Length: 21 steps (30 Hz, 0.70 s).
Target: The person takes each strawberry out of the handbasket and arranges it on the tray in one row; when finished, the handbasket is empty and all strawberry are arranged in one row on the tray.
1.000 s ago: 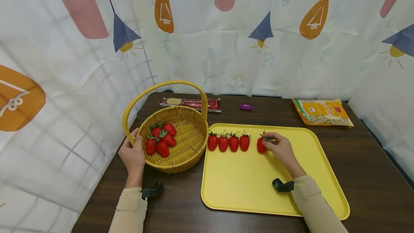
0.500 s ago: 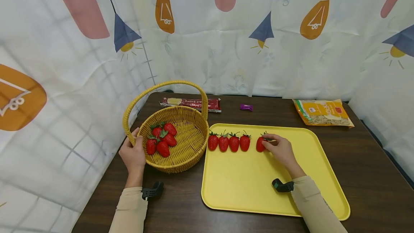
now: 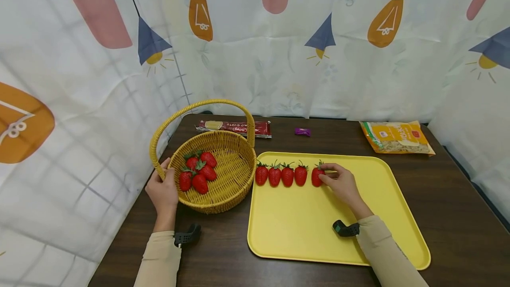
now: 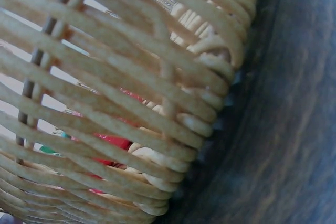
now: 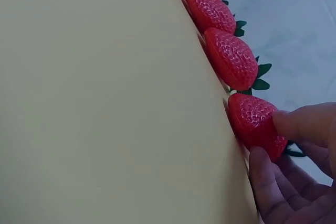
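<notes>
My right hand [image 3: 341,183] pinches a red strawberry [image 3: 317,176] between thumb and fingers, low over the yellow tray [image 3: 303,225]. To its left, several strawberries [image 3: 287,175] lie side by side along the tray's back edge, leaves pointing away; a narrow gap separates them from the pinched one in the head view. My left hand [image 3: 164,191] grips the left side of the yellow wicker basket [image 3: 235,189], at the foot of its handle. Inside the basket, several more strawberries [image 3: 200,183] cluster on the left. Through its weave, the left wrist view shows bits of red strawberry [image 4: 113,141].
Behind the basket lies a long dark red snack packet [image 3: 260,128]. A small purple wrapped sweet [image 3: 303,132] sits behind the tray, and an orange food bag [image 3: 398,137] lies at the back right. Patterned curtains [image 3: 255,70] border the dark wooden table [image 3: 221,251].
My right hand has slid the pinched strawberry slightly left, closer to the row, and its leaves now point more away from me. My left hand and the basket stay in place.
</notes>
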Each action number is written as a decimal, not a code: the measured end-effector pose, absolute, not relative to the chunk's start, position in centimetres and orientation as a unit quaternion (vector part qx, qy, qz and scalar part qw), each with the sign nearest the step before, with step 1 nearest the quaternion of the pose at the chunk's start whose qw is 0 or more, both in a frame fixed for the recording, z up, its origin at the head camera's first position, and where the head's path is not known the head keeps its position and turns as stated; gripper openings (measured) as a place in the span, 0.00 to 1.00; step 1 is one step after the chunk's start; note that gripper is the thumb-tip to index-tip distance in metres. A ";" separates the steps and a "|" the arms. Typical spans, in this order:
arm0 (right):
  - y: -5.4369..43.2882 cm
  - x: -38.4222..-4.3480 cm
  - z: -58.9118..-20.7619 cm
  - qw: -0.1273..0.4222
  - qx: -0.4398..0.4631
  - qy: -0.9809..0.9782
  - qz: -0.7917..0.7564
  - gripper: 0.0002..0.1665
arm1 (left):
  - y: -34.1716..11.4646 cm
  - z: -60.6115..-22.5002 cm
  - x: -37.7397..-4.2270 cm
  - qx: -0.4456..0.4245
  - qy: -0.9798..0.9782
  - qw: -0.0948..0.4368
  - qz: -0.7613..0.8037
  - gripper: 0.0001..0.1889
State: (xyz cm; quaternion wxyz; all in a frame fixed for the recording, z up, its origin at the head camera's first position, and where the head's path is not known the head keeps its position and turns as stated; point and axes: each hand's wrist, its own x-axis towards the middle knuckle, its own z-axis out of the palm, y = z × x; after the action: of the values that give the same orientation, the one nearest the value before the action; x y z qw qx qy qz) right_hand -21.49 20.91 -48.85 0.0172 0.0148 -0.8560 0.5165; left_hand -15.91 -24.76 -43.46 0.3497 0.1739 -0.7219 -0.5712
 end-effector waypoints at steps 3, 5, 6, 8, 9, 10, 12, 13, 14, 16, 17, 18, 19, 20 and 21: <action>20.7 -21.5 -49.0 0.025 0.019 -0.857 0.515 0.17 | -24.7 -43.3 -15.7 0.170 -0.724 0.348 -0.571 0.18; 20.6 -21.4 -49.0 0.029 0.019 -0.860 0.510 0.17 | -24.9 -43.7 -16.0 0.172 -0.725 0.349 -0.569 0.18; 20.6 -21.4 -48.9 0.030 0.019 -0.861 0.508 0.17 | -25.0 -44.0 -16.1 0.175 -0.725 0.349 -0.567 0.17; 20.5 -21.3 -48.8 0.029 0.020 -0.862 0.506 0.17 | -25.4 -44.8 -16.6 0.182 -0.727 0.351 -0.562 0.17; 20.5 -21.3 -48.8 0.027 0.021 -0.861 0.507 0.17 | -25.7 -45.2 -16.9 0.184 -0.726 0.352 -0.561 0.17; 20.4 -21.3 -48.7 0.026 0.022 -0.861 0.508 0.17 | -25.9 -45.7 -17.1 0.187 -0.725 0.355 -0.561 0.16; 20.4 -21.2 -48.6 0.023 0.024 -0.859 0.511 0.17 | -26.2 -46.3 -17.5 0.191 -0.724 0.359 -0.558 0.16; 20.3 -21.2 -48.6 0.022 0.025 -0.858 0.513 0.17 | -26.3 -46.4 -17.5 0.192 -0.723 0.362 -0.556 0.16; 20.3 -21.2 -48.6 0.021 0.026 -0.857 0.514 0.17 | -26.3 -46.5 -17.6 0.193 -0.723 0.365 -0.554 0.15; 20.3 -21.2 -48.6 0.018 0.027 -0.856 0.516 0.17 | -26.3 -46.5 -17.6 0.193 -0.723 0.369 -0.551 0.15; 20.3 -21.2 -48.7 0.017 0.028 -0.854 0.519 0.17 | -26.2 -46.5 -17.6 0.193 -0.723 0.370 -0.550 0.15; 20.3 -21.2 -48.7 0.016 0.028 -0.853 0.521 0.17 | -26.2 -46.5 -17.6 0.194 -0.724 0.371 -0.549 0.15; 20.2 -21.2 -48.7 0.015 0.029 -0.852 0.522 0.17 | -26.2 -46.5 -17.6 0.194 -0.724 0.372 -0.548 0.16; 20.2 -21.2 -48.7 0.015 0.029 -0.852 0.523 0.17 | -26.2 -46.5 -17.6 0.194 -0.724 0.372 -0.547 0.16; 20.2 -21.2 -48.7 0.014 0.030 -0.851 0.524 0.17 | -26.2 -46.5 -17.6 0.195 -0.725 0.372 -0.547 0.16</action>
State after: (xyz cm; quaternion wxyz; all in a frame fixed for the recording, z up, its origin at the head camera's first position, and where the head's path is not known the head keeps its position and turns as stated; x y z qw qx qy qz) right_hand -21.18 20.23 -48.73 0.0142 0.0295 -0.8510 0.5241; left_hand -17.61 -26.20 -46.51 0.3718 0.1948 -0.7245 -0.5467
